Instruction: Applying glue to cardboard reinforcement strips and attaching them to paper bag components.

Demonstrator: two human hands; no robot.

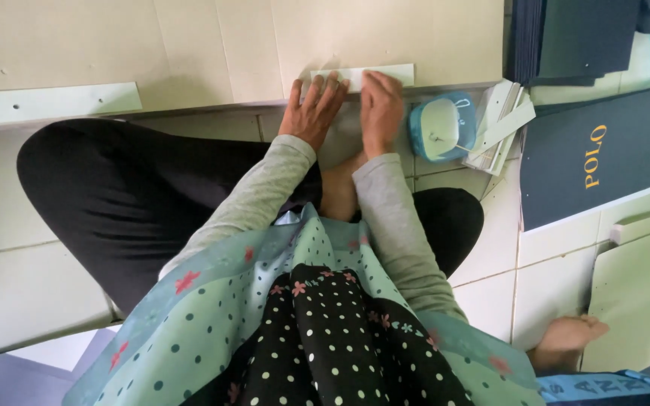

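Two hands press flat on a narrow white paper strip (362,76) that lies along the near edge of a large tan cardboard sheet (227,45). The left hand (311,111) has its fingers spread and laid over the strip's left end; the right hand (381,109) lies with fingers together just beside it, over the strip's middle, so the two nearly touch. Neither hand pinches anything — both bear down palm-first, which looks to me like smoothing the strip against the board so it stays put along that edge.

A second white strip (54,101), much like the first and with small holes in it, lies further left on the same edge, well apart from the hands.

Close to the right hand sits a round blue container with a pale lid (443,128), on the tiled floor (551,263) and within easy reach (probably why it is kept there). Just beyond it lies a loose stack of more white strips (502,124), fanned out. Further right are dark navy folded sheets (596,154), one with gold lettering, and a taller navy pile (573,37) at the top.

The person sits on the floor with knees wide in black trousers, so the board's edge is right at the lap. Open board stretches above and to the left; the right side is crowded with supplies.
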